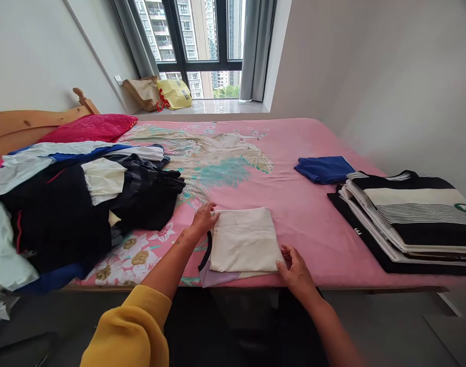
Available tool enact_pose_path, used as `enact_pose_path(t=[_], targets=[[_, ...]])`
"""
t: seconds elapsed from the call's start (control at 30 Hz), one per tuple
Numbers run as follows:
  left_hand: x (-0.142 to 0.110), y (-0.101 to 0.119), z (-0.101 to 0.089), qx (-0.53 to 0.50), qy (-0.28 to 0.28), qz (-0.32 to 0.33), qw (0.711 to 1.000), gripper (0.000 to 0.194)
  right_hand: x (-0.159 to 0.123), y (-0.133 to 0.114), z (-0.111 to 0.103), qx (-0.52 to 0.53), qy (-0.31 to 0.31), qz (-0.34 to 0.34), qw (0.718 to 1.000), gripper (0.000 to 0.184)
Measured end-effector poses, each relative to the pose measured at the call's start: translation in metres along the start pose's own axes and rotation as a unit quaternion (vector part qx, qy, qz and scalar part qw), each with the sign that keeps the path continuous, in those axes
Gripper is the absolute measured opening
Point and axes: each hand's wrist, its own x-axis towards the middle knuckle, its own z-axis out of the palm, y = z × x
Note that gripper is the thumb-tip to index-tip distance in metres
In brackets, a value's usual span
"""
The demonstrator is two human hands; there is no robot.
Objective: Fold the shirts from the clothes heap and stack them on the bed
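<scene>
A folded cream cloth item (245, 242) lies flat near the front edge of the bed. From beneath its front edge, pale lilac fabric (217, 277) shows, and a black strap (206, 252) sticks out on the left. My left hand (204, 219) is at the cloth's far left corner, thumb and fingers apart, fingertips by the edge. At the near right corner is my right hand (296, 270), its thumb on the cloth's edge and its fingers curved apart beside it. Neither hand appears to grip the fabric.
A loose heap of dark and white clothes (64, 204) covers the bed's left side. To the right are a stack of folded clothes (416, 219) and a folded blue garment (324, 169). A red pillow (91, 128) rests by the wooden headboard (26, 122). Bags (174, 94) stand on the windowsill.
</scene>
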Motion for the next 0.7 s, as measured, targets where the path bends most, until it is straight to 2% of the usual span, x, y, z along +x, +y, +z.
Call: enact_pose_path(t=[0.07,0.1,0.17,0.2,0.3,0.4,0.57,0.7], targets=[[-0.032,0.002,-0.005,-0.012,0.007,0.059,0.998,0.032,-0.005,0.001,-0.001,-0.008,-0.009,-0.027,1.000,0.048],[-0.051,0.003,-0.007,-0.017,0.000,0.109,0.994,0.031,-0.008,0.003,-0.002,-0.014,-0.011,-0.039,0.999,0.049],[-0.090,0.001,-0.009,-0.015,-0.036,0.205,0.978,0.036,-0.015,0.007,-0.002,-0.030,-0.008,-0.065,0.997,0.051],[-0.108,-0.001,-0.008,-0.009,-0.053,0.232,0.971,0.038,-0.017,0.009,-0.001,-0.038,-0.004,-0.080,0.996,0.052],[-0.142,-0.010,0.002,0.014,-0.065,0.242,0.968,0.040,-0.021,0.018,0.004,-0.051,0.027,-0.115,0.992,0.053],[-0.150,-0.018,0.016,0.018,-0.025,0.227,0.973,0.036,-0.022,0.023,0.013,-0.054,0.075,-0.137,0.986,0.049],[-0.142,-0.019,0.029,0.039,0.023,0.237,0.970,0.030,-0.018,0.021,0.024,-0.092,0.140,-0.166,0.972,0.047],[-0.138,-0.015,0.031,0.065,0.054,0.256,0.963,0.029,-0.011,0.016,0.025,-0.131,0.149,-0.148,0.969,0.047]])
